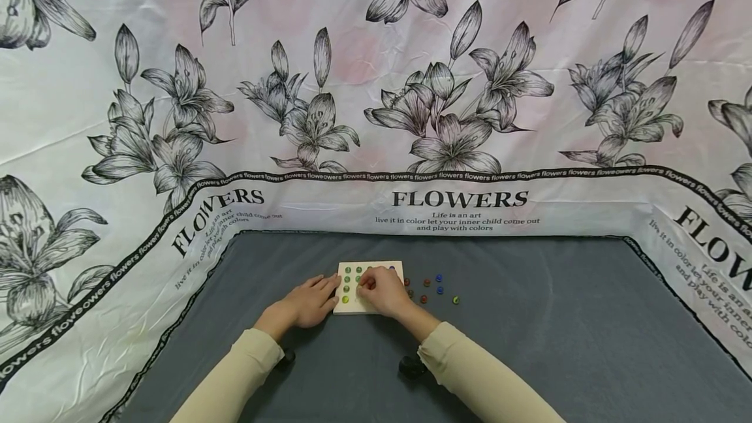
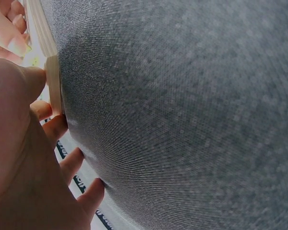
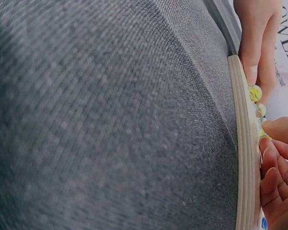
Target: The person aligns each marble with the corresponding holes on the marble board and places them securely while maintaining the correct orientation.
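A pale wooden board lies on the grey cloth, with green and yellow marbles in rows on its left part. My left hand rests at the board's left side, its thumb and fingertips touching the edge; the other fingers spread onto the cloth. Over the middle of the board, my right hand pinches a yellowish marble between thumb and forefinger, mostly covered by the fingertips. Beside it in the right wrist view, a yellow marble sits near the board's corner. The right hand hides part of the board.
Loose red, blue and yellow marbles lie right of the board, among them a blue marble and a yellow marble. Grey cloth covers the table. Behind it hangs a flower-printed sheet.
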Tool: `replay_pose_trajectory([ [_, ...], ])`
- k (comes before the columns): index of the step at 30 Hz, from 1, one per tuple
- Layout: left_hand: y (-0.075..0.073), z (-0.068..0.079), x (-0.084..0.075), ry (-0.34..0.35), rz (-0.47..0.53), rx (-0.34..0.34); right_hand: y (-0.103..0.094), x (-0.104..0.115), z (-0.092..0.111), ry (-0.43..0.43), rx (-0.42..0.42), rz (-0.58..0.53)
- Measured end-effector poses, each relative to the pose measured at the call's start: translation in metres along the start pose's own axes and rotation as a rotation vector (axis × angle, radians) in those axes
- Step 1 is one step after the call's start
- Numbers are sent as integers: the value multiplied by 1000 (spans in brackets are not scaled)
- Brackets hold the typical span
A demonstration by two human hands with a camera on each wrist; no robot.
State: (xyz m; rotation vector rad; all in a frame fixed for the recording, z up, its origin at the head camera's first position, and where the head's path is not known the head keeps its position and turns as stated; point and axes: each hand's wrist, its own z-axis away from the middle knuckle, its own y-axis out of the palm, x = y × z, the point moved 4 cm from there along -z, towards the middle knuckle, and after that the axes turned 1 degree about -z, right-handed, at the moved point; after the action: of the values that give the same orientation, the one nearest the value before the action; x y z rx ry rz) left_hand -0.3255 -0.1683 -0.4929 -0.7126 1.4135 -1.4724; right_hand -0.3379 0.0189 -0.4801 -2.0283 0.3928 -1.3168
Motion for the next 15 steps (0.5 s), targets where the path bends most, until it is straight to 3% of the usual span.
replay_pose_trajectory([
  [15,-1,1,-3,3,-1,1,0,-1,-1,37,8,12],
])
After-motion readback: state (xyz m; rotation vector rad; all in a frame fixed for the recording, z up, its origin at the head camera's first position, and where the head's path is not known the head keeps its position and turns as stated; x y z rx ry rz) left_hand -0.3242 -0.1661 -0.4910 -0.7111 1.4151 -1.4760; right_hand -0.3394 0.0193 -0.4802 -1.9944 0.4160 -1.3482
